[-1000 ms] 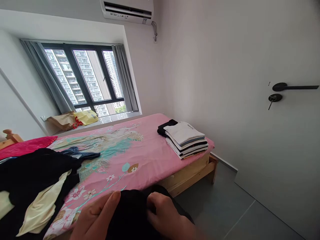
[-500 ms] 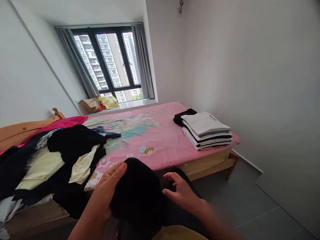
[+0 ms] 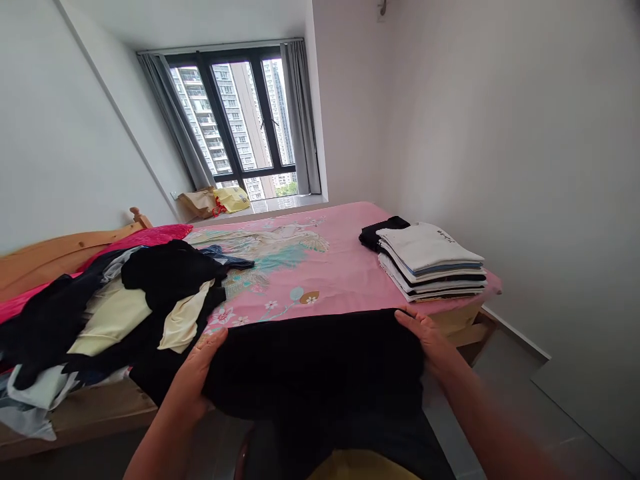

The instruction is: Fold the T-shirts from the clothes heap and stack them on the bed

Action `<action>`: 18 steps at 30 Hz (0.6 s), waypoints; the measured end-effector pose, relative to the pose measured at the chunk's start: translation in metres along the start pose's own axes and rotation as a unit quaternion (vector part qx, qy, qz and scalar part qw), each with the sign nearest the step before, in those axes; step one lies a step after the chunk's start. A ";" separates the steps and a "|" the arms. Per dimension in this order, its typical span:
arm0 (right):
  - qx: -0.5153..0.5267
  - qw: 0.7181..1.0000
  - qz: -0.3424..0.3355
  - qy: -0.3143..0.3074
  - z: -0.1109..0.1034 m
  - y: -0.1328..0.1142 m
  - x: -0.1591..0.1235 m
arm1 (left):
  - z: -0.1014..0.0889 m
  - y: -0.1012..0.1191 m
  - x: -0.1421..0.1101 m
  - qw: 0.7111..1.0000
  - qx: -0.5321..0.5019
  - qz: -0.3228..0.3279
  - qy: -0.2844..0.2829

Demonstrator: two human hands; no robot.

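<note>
Centrally, a black garment (image 3: 320, 360) is held in front of the body at the near side of the bed (image 3: 350, 277), its upper edge drawn nearly straight. One end of that edge is grasped between thumb and fingers by the left hand (image 3: 206, 353), the other by the right hand (image 3: 424, 331); neither grip is released. The lower outline is lost against dark clothing below and cannot be told. Should either grip slip, a corner would probably be dropped and the cloth bunched; should the pull be made uneven, the edge would likely be skewed.

To the right, a stack of folded clothes (image 3: 433, 263) is set near the bed's end. Its layers could be knocked askew, or tipped over the edge, by a wide swing of the right arm. To the left, a heap of loose clothes (image 3: 170, 273) is spread partly over the near edge; by a snagged sleeve, pieces could be dragged to the floor (image 3: 515, 393).

Between heap and stack, a broad strip of patterned pink sheet is left uncovered, and the most room for movement is offered there. Farther out, the bed is bordered by the windowsill (image 3: 280, 202).
</note>
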State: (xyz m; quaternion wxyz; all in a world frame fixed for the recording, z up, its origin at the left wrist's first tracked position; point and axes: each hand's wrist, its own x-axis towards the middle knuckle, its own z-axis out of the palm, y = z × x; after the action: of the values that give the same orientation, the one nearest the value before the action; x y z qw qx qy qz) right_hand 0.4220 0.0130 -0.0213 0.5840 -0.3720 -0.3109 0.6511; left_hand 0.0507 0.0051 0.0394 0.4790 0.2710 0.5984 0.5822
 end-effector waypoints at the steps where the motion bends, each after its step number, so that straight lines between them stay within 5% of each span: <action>1: 0.019 1.000 -0.001 0.021 -0.005 -0.011 0.001 | -0.007 -0.006 0.004 1.000 0.009 -0.018 -0.004; 5: 0.024 0.997 -0.038 0.057 -0.010 -0.040 0.000 | -0.017 -0.020 0.003 0.996 -0.015 -0.079 -0.044; 13: -0.095 0.993 -0.056 0.044 0.012 -0.037 0.009 | 0.019 -0.014 -0.023 0.983 -0.054 -0.115 -0.135; 16: -0.280 0.952 -0.100 0.067 0.003 -0.027 0.010 | 0.028 -0.014 -0.027 0.987 -0.071 -0.081 -0.115; 18: -0.434 0.882 -0.163 0.082 0.002 -0.015 0.002 | 0.039 -0.017 -0.032 0.987 -0.070 -0.056 -0.132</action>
State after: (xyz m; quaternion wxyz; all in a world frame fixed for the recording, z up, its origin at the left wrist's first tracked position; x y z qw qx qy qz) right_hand 0.4282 0.0168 -0.0075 0.4857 -0.5840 -0.5697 0.3138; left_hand 0.1021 -0.0090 0.0364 0.6031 0.2775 0.5019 0.5544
